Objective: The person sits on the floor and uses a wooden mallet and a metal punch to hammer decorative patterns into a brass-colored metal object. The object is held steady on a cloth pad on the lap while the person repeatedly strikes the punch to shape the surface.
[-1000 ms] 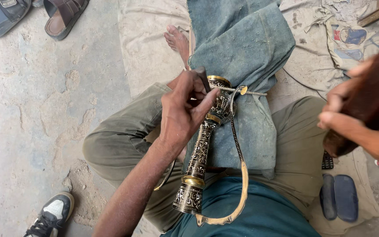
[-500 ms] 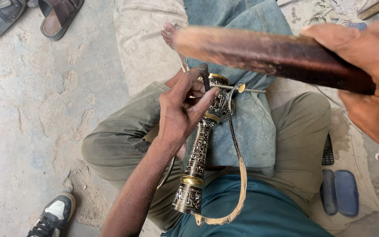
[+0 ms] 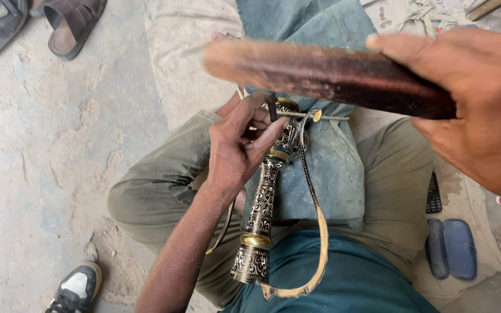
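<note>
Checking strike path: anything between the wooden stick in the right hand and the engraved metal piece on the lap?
Partly. The left hand grips a small tool at the top of the engraved metal piece, right beneath the wooden stick held by the right hand. Otherwise nothing visible.

a second ago the right hand [image 3: 482, 110] sat off at the right edge, low beside the knee, gripping something dark. half a second ago it had swung up and across, carrying a long dark wooden stick [image 3: 326, 75] over the lap. now that stick reaches a little further left and sits lower, its blurred rounded tip just above the left hand [image 3: 239, 148] and the top of the engraved metal handle [image 3: 265, 197]. it now hides the bare foot that showed above the blue cloth [image 3: 326, 168] earlier. the right hand fills more of the upper right corner.
</note>
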